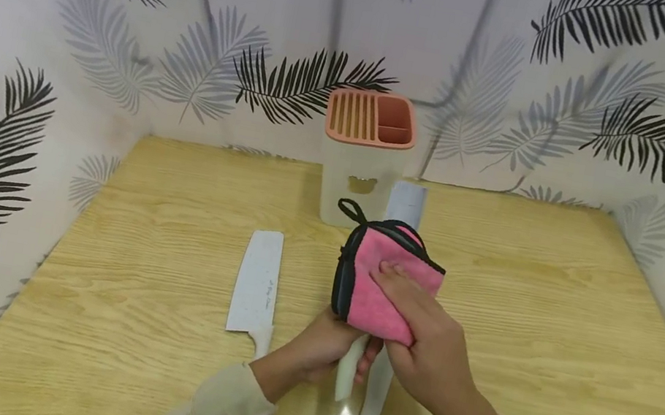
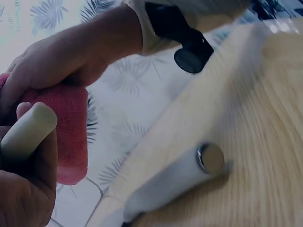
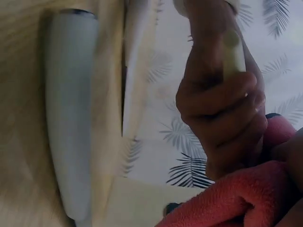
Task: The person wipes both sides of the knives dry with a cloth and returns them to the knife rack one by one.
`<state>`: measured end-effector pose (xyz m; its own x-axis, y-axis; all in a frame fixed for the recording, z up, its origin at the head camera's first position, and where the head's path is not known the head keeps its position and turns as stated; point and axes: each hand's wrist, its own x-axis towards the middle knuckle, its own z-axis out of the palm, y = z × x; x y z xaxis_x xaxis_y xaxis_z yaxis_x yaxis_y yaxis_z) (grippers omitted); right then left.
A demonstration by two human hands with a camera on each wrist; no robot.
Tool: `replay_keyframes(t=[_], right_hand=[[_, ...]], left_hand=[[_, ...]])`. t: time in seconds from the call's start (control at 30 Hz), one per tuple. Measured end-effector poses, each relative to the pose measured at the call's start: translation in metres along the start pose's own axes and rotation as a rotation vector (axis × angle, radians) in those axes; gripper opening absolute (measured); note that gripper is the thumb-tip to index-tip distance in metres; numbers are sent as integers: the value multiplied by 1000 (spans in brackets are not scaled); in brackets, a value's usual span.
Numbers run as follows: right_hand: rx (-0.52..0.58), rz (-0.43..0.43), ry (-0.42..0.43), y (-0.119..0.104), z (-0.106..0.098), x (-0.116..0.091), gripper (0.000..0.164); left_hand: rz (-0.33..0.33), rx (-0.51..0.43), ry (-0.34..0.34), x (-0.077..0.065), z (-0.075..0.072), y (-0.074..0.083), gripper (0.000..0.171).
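Note:
My left hand (image 1: 327, 344) grips a pale round handle (image 1: 347, 373), its butt end pointing toward me; the other end of this utensil is hidden under a pink cloth (image 1: 388, 288) with black trim and a loop. Fingers of my right hand (image 1: 438, 345) lie over the top of the cloth, and the thumb is at its lower edge. In the right wrist view, the left fingers curl round the handle (image 3: 234, 59). Below the hands, a knife with a grey-white handle (image 2: 165, 182) and metal end cap lies on the table; its wide blade (image 1: 406, 204) shows beyond the cloth.
A cleaver (image 1: 257, 283) with a white handle lies to the left on the wooden table (image 1: 172, 209). At the back stands a white knife holder (image 1: 362, 168) with a slotted orange top. Leaf-patterned fabric (image 1: 132, 53) hangs behind and along the sides.

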<state>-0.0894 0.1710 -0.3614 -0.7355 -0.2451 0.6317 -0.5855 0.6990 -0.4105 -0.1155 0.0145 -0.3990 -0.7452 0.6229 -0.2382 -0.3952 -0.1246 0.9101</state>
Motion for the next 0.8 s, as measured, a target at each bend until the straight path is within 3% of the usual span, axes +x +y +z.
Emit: replay_keyframes(t=[0.1, 0.3, 0.47, 0.67, 0.73, 0.8], right_hand=[[-28, 30, -46, 0, 7, -3, 50], [-5, 73, 2, 12, 8, 5, 59], [14, 129, 25, 27, 2, 18, 62], [12, 268, 33, 59, -13, 35, 44], [24, 324, 90, 68, -21, 39, 36], [44, 366, 173, 73, -30, 40, 30]], left_hand=[[12, 65, -15, -2, -2, -1, 30], [90, 183, -79, -6, -7, -2, 29], [53, 223, -101, -11, -6, -2, 22], [-2, 190, -94, -14, -2, -4, 16], [0, 209, -78, -15, -2, -2, 22], [11, 260, -20, -17, -2, 4, 27]])
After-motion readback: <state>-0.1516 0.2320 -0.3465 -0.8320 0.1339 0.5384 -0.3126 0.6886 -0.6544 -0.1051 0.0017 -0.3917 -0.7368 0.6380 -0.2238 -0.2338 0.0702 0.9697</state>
